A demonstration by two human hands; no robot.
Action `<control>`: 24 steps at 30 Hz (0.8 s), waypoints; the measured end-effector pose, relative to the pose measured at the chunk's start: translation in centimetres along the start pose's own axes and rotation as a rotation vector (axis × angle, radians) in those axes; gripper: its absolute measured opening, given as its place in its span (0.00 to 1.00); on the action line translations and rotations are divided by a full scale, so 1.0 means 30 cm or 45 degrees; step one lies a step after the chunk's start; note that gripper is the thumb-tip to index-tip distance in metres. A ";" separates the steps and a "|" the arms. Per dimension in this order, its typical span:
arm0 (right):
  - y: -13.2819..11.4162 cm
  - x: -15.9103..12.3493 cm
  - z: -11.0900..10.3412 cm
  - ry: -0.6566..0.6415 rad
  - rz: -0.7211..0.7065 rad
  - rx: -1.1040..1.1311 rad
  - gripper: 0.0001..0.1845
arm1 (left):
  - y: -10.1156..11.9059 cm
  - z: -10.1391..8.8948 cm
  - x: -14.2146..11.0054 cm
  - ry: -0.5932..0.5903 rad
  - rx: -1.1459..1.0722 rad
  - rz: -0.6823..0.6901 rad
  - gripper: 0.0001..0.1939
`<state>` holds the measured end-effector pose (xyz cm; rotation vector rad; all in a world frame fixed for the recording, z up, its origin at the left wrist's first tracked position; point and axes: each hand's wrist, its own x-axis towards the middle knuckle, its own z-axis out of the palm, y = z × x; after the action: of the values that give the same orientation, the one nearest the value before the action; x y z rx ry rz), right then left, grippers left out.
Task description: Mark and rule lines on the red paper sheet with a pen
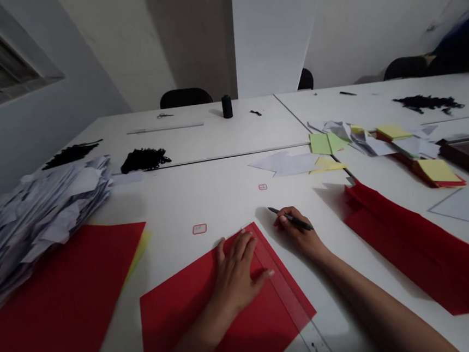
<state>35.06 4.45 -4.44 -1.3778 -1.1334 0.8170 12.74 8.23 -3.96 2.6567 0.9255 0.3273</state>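
Observation:
A sheet of red paper (181, 317) lies flat on the white table in front of me. Along its right side runs a clear ruler (288, 297), whose near end sticks out past the paper. My left hand (237, 274) rests on the paper with fingers spread, its fingertips and thumb at the ruler. To the right of the sheet, my right hand (299, 230) grips a black pen (302, 223) over the table. The pen's tip points up and left, apart from the paper.
At left, a heap of white paper pieces (65, 207) sits on larger red sheets (64, 289). Folded red paper (421, 242) lies at right, below sticky-note pads (437, 172). A thread spool (227, 106), scissors (164, 115) and black cord bundles (145, 159) are farther back.

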 end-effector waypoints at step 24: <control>-0.002 -0.004 0.000 -0.003 0.005 0.025 0.15 | 0.012 -0.002 0.005 0.019 0.173 0.061 0.34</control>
<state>35.01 4.34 -4.41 -1.3638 -1.1221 0.8310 13.04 8.06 -3.77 2.8074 0.9208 0.3056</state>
